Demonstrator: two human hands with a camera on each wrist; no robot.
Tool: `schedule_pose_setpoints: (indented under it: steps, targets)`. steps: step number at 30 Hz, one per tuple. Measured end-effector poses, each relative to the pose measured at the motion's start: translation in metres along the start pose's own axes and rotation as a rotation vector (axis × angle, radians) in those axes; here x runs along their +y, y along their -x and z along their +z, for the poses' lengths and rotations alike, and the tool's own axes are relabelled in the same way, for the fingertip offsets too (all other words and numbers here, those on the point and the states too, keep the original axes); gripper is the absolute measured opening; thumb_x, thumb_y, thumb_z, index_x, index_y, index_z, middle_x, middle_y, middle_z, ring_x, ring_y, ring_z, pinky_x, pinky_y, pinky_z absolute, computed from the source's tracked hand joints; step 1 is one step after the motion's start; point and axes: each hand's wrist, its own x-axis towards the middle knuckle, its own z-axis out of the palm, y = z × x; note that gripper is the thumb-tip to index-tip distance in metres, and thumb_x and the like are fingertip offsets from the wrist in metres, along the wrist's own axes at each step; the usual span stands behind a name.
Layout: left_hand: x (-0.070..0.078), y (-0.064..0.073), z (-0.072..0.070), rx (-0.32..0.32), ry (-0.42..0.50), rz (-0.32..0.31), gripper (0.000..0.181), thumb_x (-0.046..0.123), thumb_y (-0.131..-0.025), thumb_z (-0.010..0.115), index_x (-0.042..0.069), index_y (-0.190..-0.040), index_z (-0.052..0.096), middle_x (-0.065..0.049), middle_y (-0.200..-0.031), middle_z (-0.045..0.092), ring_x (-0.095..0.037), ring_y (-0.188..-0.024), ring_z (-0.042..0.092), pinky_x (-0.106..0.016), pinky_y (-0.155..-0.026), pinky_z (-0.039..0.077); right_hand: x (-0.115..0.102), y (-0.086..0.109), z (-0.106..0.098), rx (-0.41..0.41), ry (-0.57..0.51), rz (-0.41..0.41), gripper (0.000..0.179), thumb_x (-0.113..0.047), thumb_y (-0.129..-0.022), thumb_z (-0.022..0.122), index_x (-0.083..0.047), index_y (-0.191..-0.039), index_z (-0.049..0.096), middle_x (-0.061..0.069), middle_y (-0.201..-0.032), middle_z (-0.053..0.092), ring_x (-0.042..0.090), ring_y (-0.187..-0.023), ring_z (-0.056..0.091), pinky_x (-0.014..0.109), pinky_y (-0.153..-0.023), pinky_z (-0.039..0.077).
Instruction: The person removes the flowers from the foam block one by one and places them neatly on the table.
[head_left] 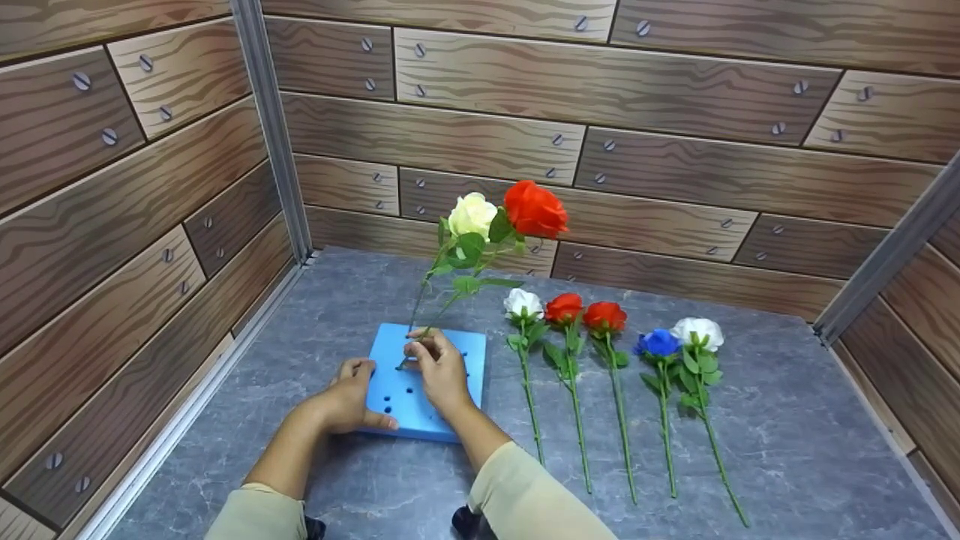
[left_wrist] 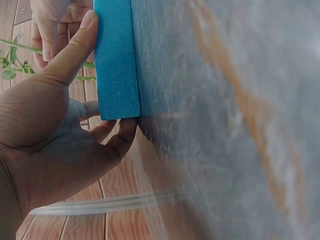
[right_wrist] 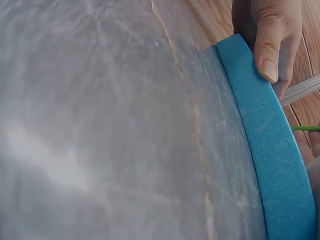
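Observation:
A blue foam block (head_left: 442,416) with several holes lies flat on the table. My left hand (head_left: 341,397) holds its near left corner, thumb along the front side and fingers against the left side; the left wrist view shows this grip on the block (left_wrist: 117,65). Above the block, my right hand (head_left: 441,373) pinches the green stem of a red rose (head_left: 535,209), which leans to the right. The stem's lower end meets the block's top; whether it sits in a hole I cannot tell. A cream rose (head_left: 472,216) stands in the block just behind.
To the right, a row of roses lies on the grey marbled table (head_left: 810,442): a white rose (head_left: 523,304), two red ones (head_left: 563,308), a blue rose (head_left: 660,343) and another white rose (head_left: 697,333). Wood-patterned walls (head_left: 480,131) enclose the table.

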Motion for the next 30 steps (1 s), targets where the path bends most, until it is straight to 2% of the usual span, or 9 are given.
schedule_pose_setpoints:
  steps: [8, 12, 15, 22, 25, 30]
  targets:
    - [0.0, 0.0, 0.001, 0.004, 0.012, -0.002, 0.127, 0.049, -0.08, 0.096, -0.002, -0.17, 0.022, -0.029, -0.174, 0.017, -0.06, -0.159, 0.027, -0.069, -0.124, 0.038, -0.002, 0.001, -0.002, 0.036, -0.017, -0.012, 0.021, -0.012, -0.113, 0.059, 0.003, -0.127, 0.065, 0.028, -0.115, 0.073, 0.032, -0.112, 0.074, 0.043, -0.095, 0.067]
    - [0.001, -0.001, 0.001, 0.0, 0.007, -0.011, 0.127, 0.049, -0.08, 0.096, -0.001, -0.17, 0.021, -0.028, -0.175, 0.017, -0.059, -0.16, 0.025, -0.069, -0.124, 0.038, -0.005, 0.002, -0.004, 0.058, -0.084, 0.008, 0.022, -0.008, -0.113, 0.057, 0.006, -0.128, 0.062, 0.027, -0.114, 0.073, 0.031, -0.109, 0.074, 0.048, -0.095, 0.066]
    - [0.001, -0.001, 0.0, -0.004, 0.003, -0.022, 0.128, 0.05, -0.08, 0.096, 0.0, -0.171, 0.021, -0.027, -0.175, 0.016, -0.058, -0.161, 0.024, -0.069, -0.125, 0.037, -0.007, 0.003, -0.005, 0.058, -0.136, 0.043, 0.02, -0.008, -0.112, 0.057, 0.002, -0.128, 0.063, 0.026, -0.115, 0.072, 0.029, -0.109, 0.074, 0.048, -0.095, 0.066]
    - [0.005, 0.002, 0.005, -0.029, 0.002, -0.027, 0.13, 0.051, -0.079, 0.096, 0.001, -0.172, 0.02, -0.026, -0.176, 0.015, -0.058, -0.161, 0.022, -0.071, -0.125, 0.036, -0.014, 0.013, -0.025, 0.051, -0.156, 0.105, 0.02, -0.012, -0.113, 0.058, -0.002, -0.129, 0.063, 0.019, -0.111, 0.074, 0.032, -0.106, 0.077, 0.045, -0.091, 0.068]
    - [0.005, 0.004, 0.003, -0.029, 0.002, -0.027, 0.13, 0.051, -0.079, 0.095, 0.001, -0.172, 0.019, -0.026, -0.176, 0.014, -0.059, -0.161, 0.021, -0.071, -0.125, 0.035, -0.023, 0.014, -0.035, 0.067, -0.131, 0.103, 0.02, -0.01, -0.112, 0.059, -0.001, -0.129, 0.064, 0.016, -0.108, 0.074, 0.026, -0.1, 0.077, 0.046, -0.09, 0.068]
    - [0.004, 0.006, 0.001, -0.038, 0.005, 0.0, 0.129, 0.05, -0.081, 0.095, 0.0, -0.171, 0.018, -0.027, -0.175, 0.014, -0.06, -0.161, 0.022, -0.071, -0.124, 0.035, -0.038, 0.017, -0.057, 0.085, -0.078, 0.087, 0.017, -0.008, -0.111, 0.06, -0.004, -0.126, 0.066, 0.014, -0.104, 0.075, 0.027, -0.096, 0.078, 0.045, -0.085, 0.069]
